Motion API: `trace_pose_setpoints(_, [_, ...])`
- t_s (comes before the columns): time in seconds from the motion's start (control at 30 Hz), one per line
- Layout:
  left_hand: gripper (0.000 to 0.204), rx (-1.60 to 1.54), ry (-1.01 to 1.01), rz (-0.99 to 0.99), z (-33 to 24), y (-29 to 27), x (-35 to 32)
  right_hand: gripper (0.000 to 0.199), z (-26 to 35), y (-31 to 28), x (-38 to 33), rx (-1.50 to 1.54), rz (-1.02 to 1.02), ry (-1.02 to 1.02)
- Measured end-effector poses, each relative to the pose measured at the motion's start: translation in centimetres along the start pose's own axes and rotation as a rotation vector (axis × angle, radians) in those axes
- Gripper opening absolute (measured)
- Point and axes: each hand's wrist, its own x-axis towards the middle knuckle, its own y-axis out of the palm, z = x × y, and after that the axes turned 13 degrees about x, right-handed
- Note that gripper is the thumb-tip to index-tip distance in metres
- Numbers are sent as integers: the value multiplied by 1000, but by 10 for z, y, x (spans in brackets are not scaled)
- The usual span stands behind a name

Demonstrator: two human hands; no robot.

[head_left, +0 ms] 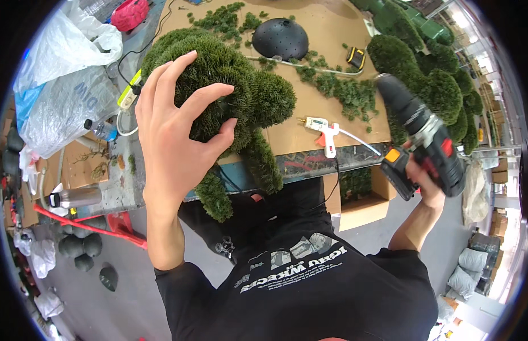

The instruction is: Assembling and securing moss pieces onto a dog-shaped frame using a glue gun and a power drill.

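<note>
My left hand (176, 131) is raised over the left part of a shaggy green artificial-grass figure (266, 96), its fingers spread and curved with nothing between them. Whether the fingertips touch the grass I cannot tell. Two leg-like parts of the figure hang past the table's near edge. Off to the right, my right hand (427, 184) grips a black cordless drill (437, 145) by its handle. The drill is in the air, its chuck pointing to the upper left. Between the two hands, a white hot glue gun (327, 135) lies on the cardboard-covered table (298, 146).
Green sprigs (349, 96) surround a black perforated dome (280, 38) and a yellow-black tape measure (356, 58). More green grass figures (443, 91) stand at right. Plastic bags (65, 51), a water bottle (102, 129) and a steel flask (76, 197) lie left. An open cardboard box (363, 213) sits below the table edge.
</note>
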Motion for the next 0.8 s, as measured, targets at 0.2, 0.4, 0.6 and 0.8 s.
trace_pose_setpoints(0.2, [47, 7, 18, 46, -7, -1, 7, 39, -135, -39, 30, 317, -330, 172])
trace_pose_setpoints(0.4, [49, 85, 7, 63, -8, -7, 1, 39, -262, -38, 68, 409, -497, 82])
trace_pose_setpoints(0.6, [47, 99, -44, 113, -10, -10, 3, 40, -306, -18, 68, 288, -595, 74])
trace_pose_setpoints(0.8, [50, 65, -36, 133, -6, -6, 14, 42, -357, -75, 53, 408, -644, 148])
